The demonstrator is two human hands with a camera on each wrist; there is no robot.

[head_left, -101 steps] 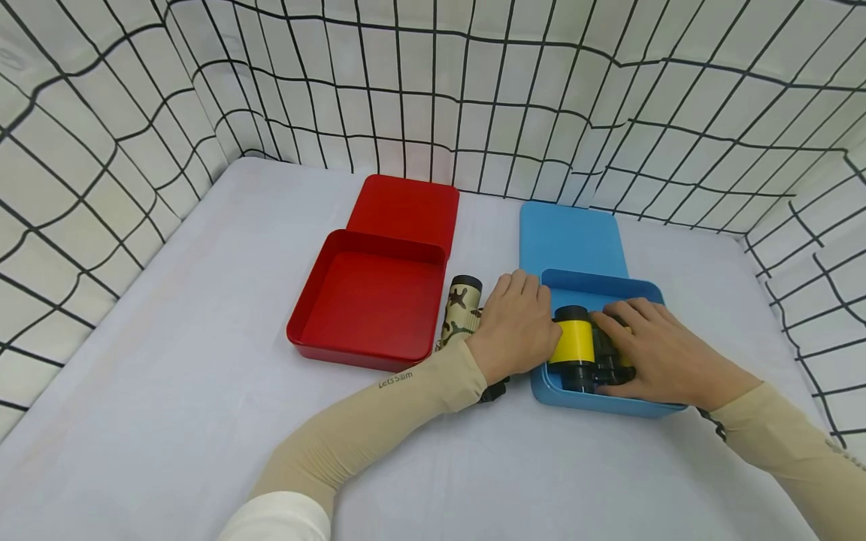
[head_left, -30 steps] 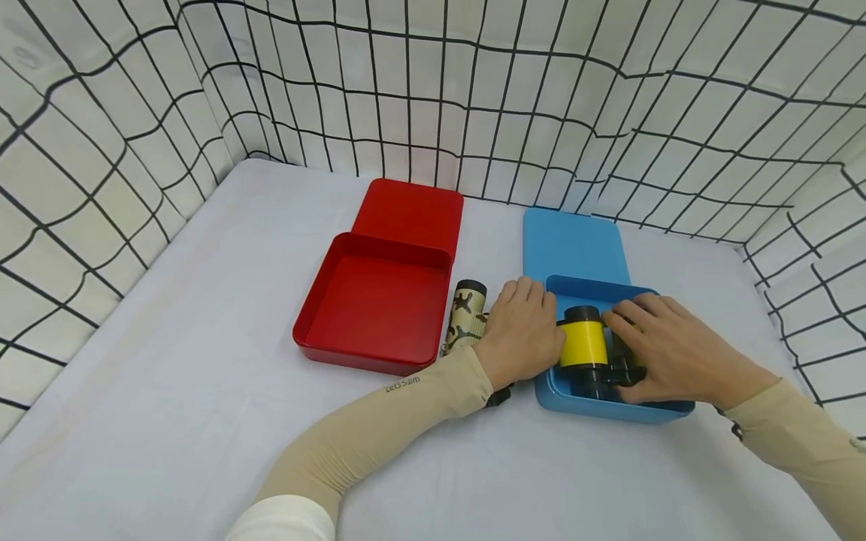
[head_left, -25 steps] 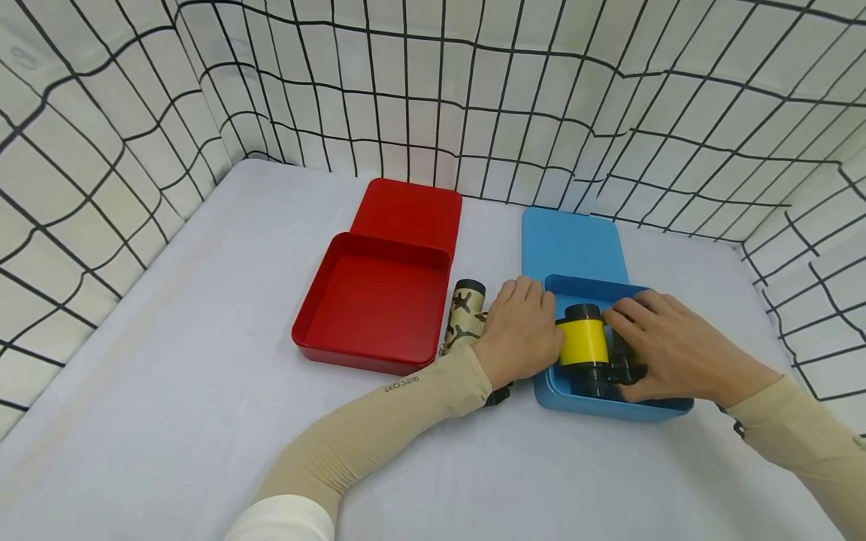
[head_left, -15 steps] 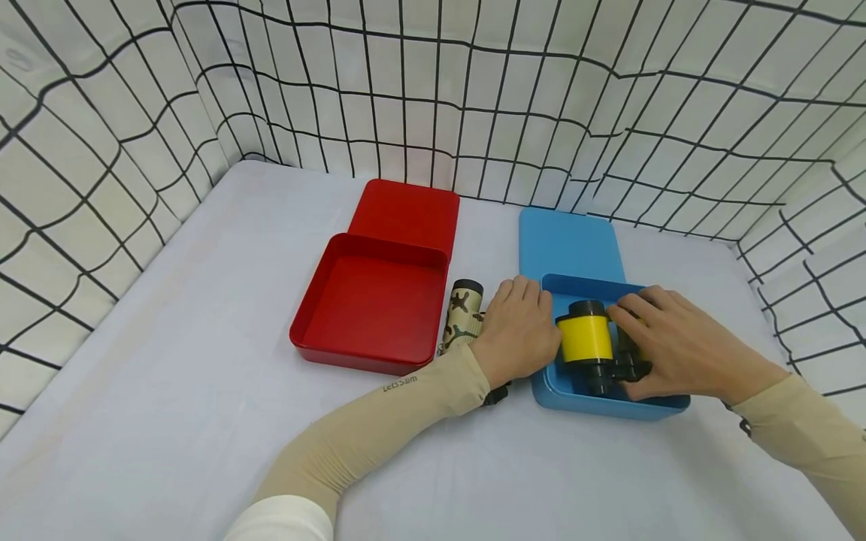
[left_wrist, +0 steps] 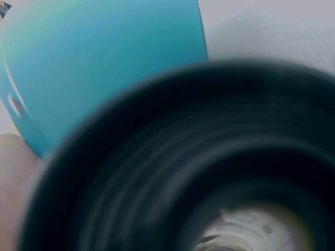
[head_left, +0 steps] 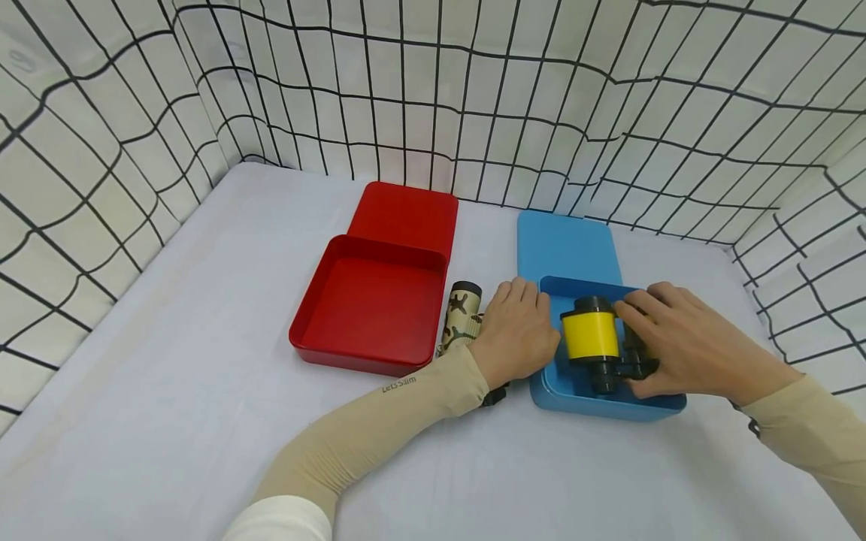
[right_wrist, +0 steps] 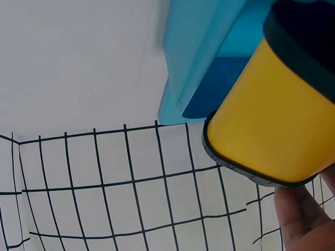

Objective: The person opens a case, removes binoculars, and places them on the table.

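My right hand (head_left: 686,346) grips the right barrel of yellow-and-black binoculars (head_left: 591,336) at the blue box (head_left: 609,407). One yellow barrel (right_wrist: 267,115) fills much of the right wrist view, with fingers at its edge; the rest of its grip is hidden. My left hand (head_left: 516,330) holds camouflage binoculars (head_left: 461,315) standing between the two boxes, its curled fingers over their right barrel, near the blue box's left wall. Up close in the left wrist view is a dark, blurred lens ring (left_wrist: 120,141), with the blue wall (left_wrist: 125,57) behind it.
An open red box (head_left: 372,308) lies to the left, its red lid (head_left: 406,214) folded back. The blue box's lid (head_left: 568,244) also lies back behind it. A black-lined grid wall (head_left: 419,98) encloses the white table (head_left: 169,361) at back and sides.
The yellow binoculars have risen a little and shifted right relative to the blue box, carried by my right hand. My left hand stays in place on the camouflage binoculars.
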